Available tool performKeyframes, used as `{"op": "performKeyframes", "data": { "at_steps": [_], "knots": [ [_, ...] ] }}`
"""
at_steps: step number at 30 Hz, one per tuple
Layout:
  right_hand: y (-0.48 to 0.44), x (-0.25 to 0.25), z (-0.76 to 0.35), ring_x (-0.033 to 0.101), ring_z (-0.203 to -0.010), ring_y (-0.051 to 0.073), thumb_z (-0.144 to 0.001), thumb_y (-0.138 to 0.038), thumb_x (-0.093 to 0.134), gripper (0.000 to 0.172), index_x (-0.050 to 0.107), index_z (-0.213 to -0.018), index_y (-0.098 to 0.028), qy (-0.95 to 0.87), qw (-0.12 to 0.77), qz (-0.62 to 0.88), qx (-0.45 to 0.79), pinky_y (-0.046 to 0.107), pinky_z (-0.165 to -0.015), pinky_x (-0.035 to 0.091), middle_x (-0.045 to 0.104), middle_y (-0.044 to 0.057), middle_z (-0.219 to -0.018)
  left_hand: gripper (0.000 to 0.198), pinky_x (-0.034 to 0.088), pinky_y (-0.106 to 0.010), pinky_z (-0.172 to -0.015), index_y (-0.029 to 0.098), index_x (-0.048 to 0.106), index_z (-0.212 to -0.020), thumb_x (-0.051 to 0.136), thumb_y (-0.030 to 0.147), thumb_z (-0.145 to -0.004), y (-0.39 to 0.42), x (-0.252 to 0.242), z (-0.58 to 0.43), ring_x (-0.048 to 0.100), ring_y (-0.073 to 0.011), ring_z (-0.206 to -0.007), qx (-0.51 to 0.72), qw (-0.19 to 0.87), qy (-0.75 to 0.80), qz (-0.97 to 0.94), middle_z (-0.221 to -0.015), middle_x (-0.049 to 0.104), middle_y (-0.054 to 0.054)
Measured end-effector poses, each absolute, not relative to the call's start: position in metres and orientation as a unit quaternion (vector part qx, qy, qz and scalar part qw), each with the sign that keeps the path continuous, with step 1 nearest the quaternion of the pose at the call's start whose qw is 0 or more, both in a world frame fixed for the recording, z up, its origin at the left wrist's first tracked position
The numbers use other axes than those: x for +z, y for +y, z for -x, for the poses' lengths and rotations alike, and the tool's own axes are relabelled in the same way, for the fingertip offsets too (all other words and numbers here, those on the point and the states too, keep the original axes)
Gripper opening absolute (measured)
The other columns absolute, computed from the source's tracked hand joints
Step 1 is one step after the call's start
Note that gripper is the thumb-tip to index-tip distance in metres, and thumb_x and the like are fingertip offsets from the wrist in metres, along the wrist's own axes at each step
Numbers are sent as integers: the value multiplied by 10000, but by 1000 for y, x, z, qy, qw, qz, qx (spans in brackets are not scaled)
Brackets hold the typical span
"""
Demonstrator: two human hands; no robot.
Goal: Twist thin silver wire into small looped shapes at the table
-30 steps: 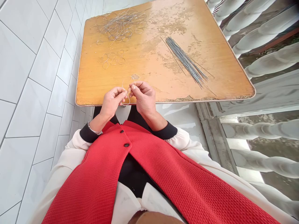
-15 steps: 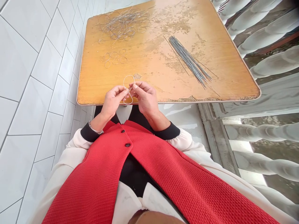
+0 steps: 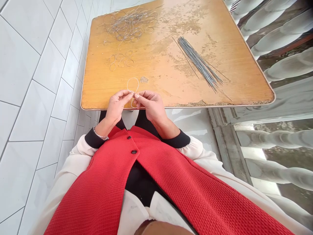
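Note:
A thin wire bent into a figure-eight (image 3: 133,78) is held at its middle, just over the table's front edge. My left hand (image 3: 119,102) pinches it at the crossing between thumb and fingers. From the other side my right hand (image 3: 152,103) pinches the wire at the same spot, the two thumbs nearly touching. The larger loop stands above the fingers, and a smaller one hangs below, partly hidden by the right fingers. Beyond my hands, several similar wire figure-eights (image 3: 121,60) lie in a row on the wooden table (image 3: 156,70).
A tangled heap of bent wires (image 3: 130,24) lies at the back left of the table. To the right is a bundle of straight wires (image 3: 199,62), with a few loose ones beside it. A tiled wall (image 3: 31,98) runs along the left, a white balustrade (image 3: 286,49) along the right.
My right hand has lowered slightly and its raised fingers have closed in by the wire's crossing. The held wire has shifted a little left, its upper loop now narrower.

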State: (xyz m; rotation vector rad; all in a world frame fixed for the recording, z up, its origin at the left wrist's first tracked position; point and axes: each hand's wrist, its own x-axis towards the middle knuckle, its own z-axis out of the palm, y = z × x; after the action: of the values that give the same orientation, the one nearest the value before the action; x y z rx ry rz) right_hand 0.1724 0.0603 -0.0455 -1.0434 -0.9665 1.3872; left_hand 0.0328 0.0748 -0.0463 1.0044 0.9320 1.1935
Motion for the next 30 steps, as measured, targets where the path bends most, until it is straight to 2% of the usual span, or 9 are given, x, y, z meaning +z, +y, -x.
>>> {"op": "performKeyframes", "data": {
  "at_steps": [4, 8, 10, 14, 18, 23, 26, 29, 30],
  "knots": [
    [66, -48, -173, 457, -482, 57, -598, -601, 889, 486, 672, -650, -169, -422, 555, 440, 566, 205, -467, 357, 574, -32, -531, 207, 489, -250, -880, 177, 694, -796, 736, 369, -863, 81, -39, -31, 653, -95, -863, 489, 607, 436, -449, -854, 712, 6],
    [71, -53, -174, 472, -501, 67, -640, -606, 861, 484, 652, -649, -170, -450, 552, 470, 522, 219, -477, 356, 594, -19, -565, 309, 485, -259, -879, 171, 671, -762, 701, 454, -880, 90, -28, -31, 656, -105, -885, 456, 586, 470, -477, -848, 704, -3],
    [72, -55, -174, 470, -512, 73, -673, -612, 837, 478, 647, -658, -173, -471, 540, 488, 498, 224, -478, 349, 602, -13, -584, 296, 479, -253, -851, 169, 658, -735, 721, 424, -870, 94, -26, -32, 639, -96, -837, 449, 581, 473, -487, -803, 681, 6],
    [73, -56, -174, 424, -515, 73, -715, -625, 798, 479, 637, -653, -178, -515, 526, 518, 436, 231, -487, 330, 563, -24, -565, 192, 457, -235, -775, 159, 656, -698, 762, 252, -827, 101, -28, -33, 565, -66, -698, 444, 578, 469, -499, -694, 622, 31],
    [74, -55, -175, 421, -518, 74, -733, -622, 784, 475, 640, -653, -176, -524, 522, 528, 416, 237, -493, 318, 560, -25, -565, 129, 453, -234, -759, 152, 675, -678, 727, 121, -792, 108, -30, -32, 553, -60, -674, 443, 571, 464, -512, -681, 640, 28],
    [76, -52, -176, 464, -529, 79, -705, -647, 794, 489, 682, -692, -171, -488, 525, 483, 504, 229, -495, 355, 589, -16, -583, 110, 470, -230, -781, 151, 683, -693, 705, 115, -794, 107, -29, -29, 585, -67, -714, 433, 571, 455, -530, -709, 670, 18],
    [77, -50, -176, 439, -507, 70, -669, -624, 827, 479, 676, -660, -169, -466, 530, 474, 527, 225, -483, 342, 558, -26, -549, 114, 475, -216, -775, 147, 672, -706, 684, 94, -806, 104, -27, -28, 594, -64, -727, 424, 572, 450, -539, -723, 668, 17],
    [77, -49, -175, 410, -489, 62, -656, -589, 846, 464, 653, -624, -169, -461, 540, 480, 515, 229, -473, 309, 535, -34, -527, 23, 491, -227, -765, 159, 688, -835, 688, 138, -844, 106, -22, -28, 626, -75, -742, 413, 583, 449, -537, -796, 687, 7],
    [77, -49, -175, 405, -484, 61, -656, -581, 848, 461, 641, -612, -171, -463, 542, 480, 511, 231, -473, 301, 527, -37, -520, 54, 497, -234, -762, 171, 695, -910, 692, 163, -857, 107, -19, -28, 638, -81, -743, 411, 583, 450, -537, -820, 691, 5]
  ]
}}
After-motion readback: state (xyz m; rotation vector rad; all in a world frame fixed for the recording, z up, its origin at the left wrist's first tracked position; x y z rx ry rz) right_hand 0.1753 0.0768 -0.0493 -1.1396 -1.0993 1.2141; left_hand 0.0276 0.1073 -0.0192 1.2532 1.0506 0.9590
